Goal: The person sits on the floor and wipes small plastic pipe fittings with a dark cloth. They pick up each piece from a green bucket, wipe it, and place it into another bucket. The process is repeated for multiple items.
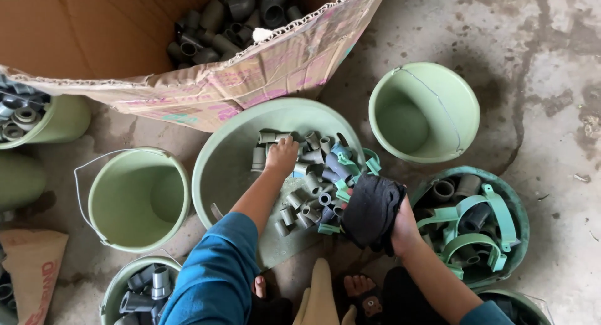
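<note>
From the head view, the left hand [283, 154] reaches into the wide green basin [220, 168], fingers curled down on a grey pipe fitting [268, 137] at the far end of the pile, its long axis lying crosswise. The right hand [402, 228] grips a dark cloth [370, 211] just right of the pile. Green buckets [139, 198] stand close around on the concrete floor [551, 81].

Workshop or storeroom floor: stained concrete [538, 62], buckets [139, 196], cardboard box [94, 37] of grey pipe fittings [219, 24].
</note>
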